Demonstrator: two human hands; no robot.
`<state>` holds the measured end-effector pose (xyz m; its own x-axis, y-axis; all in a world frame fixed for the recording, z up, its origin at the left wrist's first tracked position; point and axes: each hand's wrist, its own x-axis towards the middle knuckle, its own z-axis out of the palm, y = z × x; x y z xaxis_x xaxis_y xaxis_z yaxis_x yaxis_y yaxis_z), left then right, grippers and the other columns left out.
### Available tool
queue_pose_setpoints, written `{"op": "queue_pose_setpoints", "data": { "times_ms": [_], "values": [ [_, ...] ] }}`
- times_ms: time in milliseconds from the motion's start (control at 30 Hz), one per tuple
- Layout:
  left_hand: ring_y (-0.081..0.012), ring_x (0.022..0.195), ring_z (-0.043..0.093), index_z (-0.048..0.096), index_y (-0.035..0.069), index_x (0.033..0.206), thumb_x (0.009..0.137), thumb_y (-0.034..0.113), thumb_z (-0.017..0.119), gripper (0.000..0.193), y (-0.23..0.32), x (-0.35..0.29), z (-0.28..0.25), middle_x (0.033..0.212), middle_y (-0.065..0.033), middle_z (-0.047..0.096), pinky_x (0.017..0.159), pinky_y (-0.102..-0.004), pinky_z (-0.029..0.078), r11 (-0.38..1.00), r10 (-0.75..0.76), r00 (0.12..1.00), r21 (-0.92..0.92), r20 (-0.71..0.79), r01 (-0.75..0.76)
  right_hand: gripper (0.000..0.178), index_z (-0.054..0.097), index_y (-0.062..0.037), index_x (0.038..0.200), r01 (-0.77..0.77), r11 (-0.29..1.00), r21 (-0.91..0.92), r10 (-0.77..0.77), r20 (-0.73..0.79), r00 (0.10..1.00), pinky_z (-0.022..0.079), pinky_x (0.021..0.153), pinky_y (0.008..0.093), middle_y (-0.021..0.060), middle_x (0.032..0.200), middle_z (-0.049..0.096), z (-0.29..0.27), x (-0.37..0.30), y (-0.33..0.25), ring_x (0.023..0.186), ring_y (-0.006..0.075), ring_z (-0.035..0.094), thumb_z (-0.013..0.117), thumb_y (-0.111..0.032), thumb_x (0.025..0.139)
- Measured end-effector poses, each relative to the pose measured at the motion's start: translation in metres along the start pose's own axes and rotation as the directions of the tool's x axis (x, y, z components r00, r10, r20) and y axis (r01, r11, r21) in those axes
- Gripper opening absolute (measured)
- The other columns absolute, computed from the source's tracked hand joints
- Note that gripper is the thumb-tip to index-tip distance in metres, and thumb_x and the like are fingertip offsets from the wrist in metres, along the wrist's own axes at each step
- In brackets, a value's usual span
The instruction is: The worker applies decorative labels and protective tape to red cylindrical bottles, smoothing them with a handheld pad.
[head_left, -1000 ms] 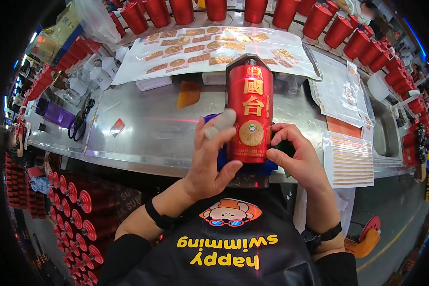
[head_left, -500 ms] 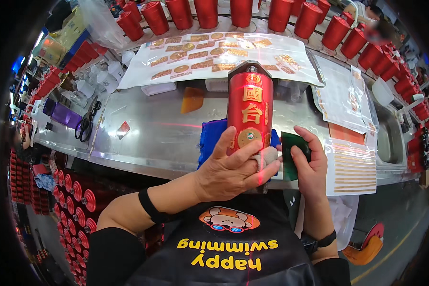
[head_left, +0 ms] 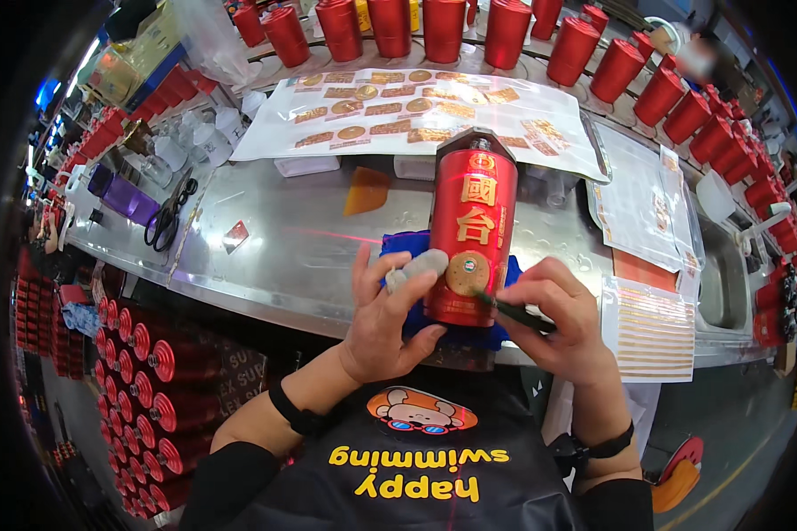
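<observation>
A red bottle (head_left: 447, 190) with raised gold characters and a dark faceted collar lies on a blue cloth (head_left: 400, 243), its neck pointing away from me. Low on its front is a round gold sticker (head_left: 463, 276). My left hand (head_left: 372, 319) is beside the bottle's lower left side with fingers spread; a pale cover wraps a fingertip that meets the bottle near the sticker. In my right hand (head_left: 565, 326) a dark green flat scraper (head_left: 524, 317) is pinched, its edge at the sticker's lower right.
Behind lies a sheet of gold stickers (head_left: 328, 88). An amber flat piece (head_left: 366, 190), scissors (head_left: 170, 215) and a purple bottle (head_left: 126, 199) are on the steel table (head_left: 279, 234). Red bottles (head_left: 505, 34) line the back. A strip sheet (head_left: 651, 332) and sink (head_left: 726, 279) are right.
My left hand has shifted left, off the sticker, to the bottle's side. My right hand has brought the green scraper leftward onto the sticker's edge.
</observation>
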<state>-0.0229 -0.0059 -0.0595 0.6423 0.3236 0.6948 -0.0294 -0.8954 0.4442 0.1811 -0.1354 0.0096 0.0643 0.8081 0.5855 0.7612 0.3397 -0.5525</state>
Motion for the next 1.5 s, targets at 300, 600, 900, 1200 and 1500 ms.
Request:
{"op": "queue_pose_setpoints", "data": {
  "times_ms": [300, 600, 900, 1200, 1500],
  "values": [
    [-0.0248, 0.128, 0.041, 0.046, 0.020, 0.136, 0.067, 0.027, 0.079, 0.077, 0.000, 0.030, 0.006, 0.124, 0.0007, 0.062, 0.115, -0.0590, 0.007, 0.931, 0.250, 0.955, 0.232, 0.161, -0.283, 0.017, 0.064, 0.0006, 0.096, -0.249, 0.943, 0.223, 0.280, -0.120, 0.953, 0.043, 0.057, 0.0257, 0.0064, 0.079, 0.060, 0.001, -0.009, 0.003, 0.065, 0.0133, 0.057, 0.073, -0.002, 0.080],
    [-0.0333, 0.131, 0.037, 0.036, 0.006, 0.144, 0.070, 0.027, 0.078, 0.088, -0.010, 0.000, 0.003, 0.140, -0.0120, 0.049, 0.113, -0.0582, 0.009, 0.983, -0.184, 0.982, -0.012, 0.036, 0.184, 0.035, 0.067, -0.0098, 0.100, 0.097, 0.995, -0.002, -0.095, 0.209, 0.973, 0.043, 0.068, 0.0358, 0.0064, 0.085, 0.059, 0.003, 0.013, -0.016, 0.079, 0.0243, 0.058, 0.076, 0.000, 0.068],
    [-0.0365, 0.133, 0.034, 0.028, -0.001, 0.146, 0.075, 0.037, 0.075, 0.093, -0.006, 0.004, -0.004, 0.136, -0.0157, 0.049, 0.112, -0.0597, 0.007, 0.989, -0.144, 0.989, 0.045, 0.043, 0.143, 0.042, 0.068, -0.0108, 0.103, 0.099, 0.993, 0.059, -0.111, 0.287, 0.951, 0.047, 0.076, 0.0386, 0.0049, 0.087, 0.062, 0.011, 0.019, -0.020, 0.086, 0.0247, 0.060, 0.080, -0.004, 0.063],
    [-0.0372, 0.133, 0.033, 0.032, -0.002, 0.144, 0.076, 0.050, 0.071, 0.094, -0.004, 0.009, -0.007, 0.125, -0.0167, 0.057, 0.112, -0.0592, 0.006, 0.975, -0.193, 0.976, 0.126, 0.096, 0.180, 0.034, 0.068, -0.0077, 0.099, -0.060, 0.990, 0.130, -0.004, 0.447, 0.895, 0.046, 0.071, 0.0348, 0.0074, 0.083, 0.058, -0.005, 0.025, -0.029, 0.080, 0.0250, 0.059, 0.080, -0.005, 0.066],
    [-0.0375, 0.130, 0.036, 0.038, -0.003, 0.141, 0.076, 0.055, 0.070, 0.092, -0.006, 0.010, -0.005, 0.107, -0.0191, 0.060, 0.112, -0.0594, 0.008, 0.971, -0.211, 0.963, 0.147, 0.169, 0.187, 0.037, 0.068, -0.0075, 0.098, -0.033, 0.987, 0.155, -0.036, 0.421, 0.906, 0.045, 0.071, 0.0361, 0.0071, 0.083, 0.058, 0.007, 0.025, -0.025, 0.081, 0.0243, 0.057, 0.077, 0.000, 0.063]
  ]
}}
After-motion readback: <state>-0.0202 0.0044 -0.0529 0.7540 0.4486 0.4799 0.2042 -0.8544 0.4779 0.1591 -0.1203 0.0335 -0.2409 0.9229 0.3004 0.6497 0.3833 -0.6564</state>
